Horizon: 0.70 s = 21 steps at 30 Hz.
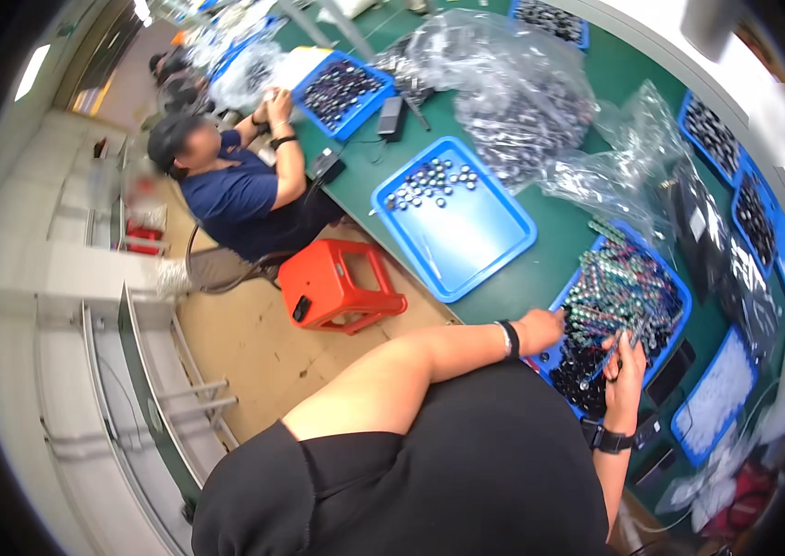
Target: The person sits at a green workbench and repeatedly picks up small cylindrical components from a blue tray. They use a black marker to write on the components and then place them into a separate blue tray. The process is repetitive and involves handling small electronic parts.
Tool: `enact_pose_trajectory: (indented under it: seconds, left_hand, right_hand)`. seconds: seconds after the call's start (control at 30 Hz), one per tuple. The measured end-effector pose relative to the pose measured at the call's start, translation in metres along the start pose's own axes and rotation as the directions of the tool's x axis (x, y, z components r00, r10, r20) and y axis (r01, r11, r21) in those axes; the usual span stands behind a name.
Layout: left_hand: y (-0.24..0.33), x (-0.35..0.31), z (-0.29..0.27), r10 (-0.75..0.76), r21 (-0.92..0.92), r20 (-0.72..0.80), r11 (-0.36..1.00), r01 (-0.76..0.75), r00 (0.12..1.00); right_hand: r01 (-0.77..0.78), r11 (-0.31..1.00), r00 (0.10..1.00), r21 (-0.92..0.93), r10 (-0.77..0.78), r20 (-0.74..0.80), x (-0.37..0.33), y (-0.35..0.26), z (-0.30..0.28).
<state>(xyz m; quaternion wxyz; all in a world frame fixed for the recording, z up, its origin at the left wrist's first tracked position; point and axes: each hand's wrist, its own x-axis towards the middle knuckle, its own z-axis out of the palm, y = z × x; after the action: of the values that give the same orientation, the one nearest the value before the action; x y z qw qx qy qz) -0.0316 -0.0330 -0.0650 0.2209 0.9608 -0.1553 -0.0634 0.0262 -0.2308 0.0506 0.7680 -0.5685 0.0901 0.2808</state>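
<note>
My left hand [543, 326] reaches into a blue tray [570, 289] heaped with small shiny cylindrical parts [616, 292], its fingers curled among them at the tray's near edge. My right hand [627, 368] hovers over the same tray's dark parts and pinches a thin part between its fingertips. A dark band sits on my left wrist and a dark watch on my right. The tray lies on a green table [540, 259].
A second blue tray [466, 241] with a few dark parts lies to the left. Clear plastic bags of parts [522, 102] pile behind it. More blue trays [735, 204] line the right side. A seated person in a blue shirt [235, 190] works nearby, beside an orange stool [337, 287].
</note>
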Motion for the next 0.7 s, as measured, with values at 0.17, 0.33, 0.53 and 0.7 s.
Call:
enact_pose_trajectory:
  seconds: [0.17, 0.33, 0.53, 0.7]
  left_hand:
    - [0.015, 0.001, -0.022, -0.032, 0.001, 0.084, 0.999, 0.032, 0.996]
    - [0.004, 0.002, -0.034, -0.180, -0.297, 0.069, 0.935, 0.192, 0.981]
    - [0.012, 0.012, -0.109, -0.270, -0.942, 0.323, -0.002, 0.335, 0.907]
    - [0.038, 0.012, -0.144, -0.182, -0.928, 0.368, -0.137, 0.347, 0.912]
  right_hand:
    - [-0.043, 0.995, 0.999, -0.084, 0.044, 0.011, -0.005, 0.004, -0.002]
    - [0.006, 0.987, 0.998, -0.162, 0.004, 0.065, -0.002, -0.009, 0.004]
    - [0.076, 0.990, 0.974, -0.117, -0.048, 0.222, 0.001, -0.014, 0.023]
    - [0.081, 0.965, 0.985, -0.249, -0.039, 0.169, -0.007, -0.014, 0.024]
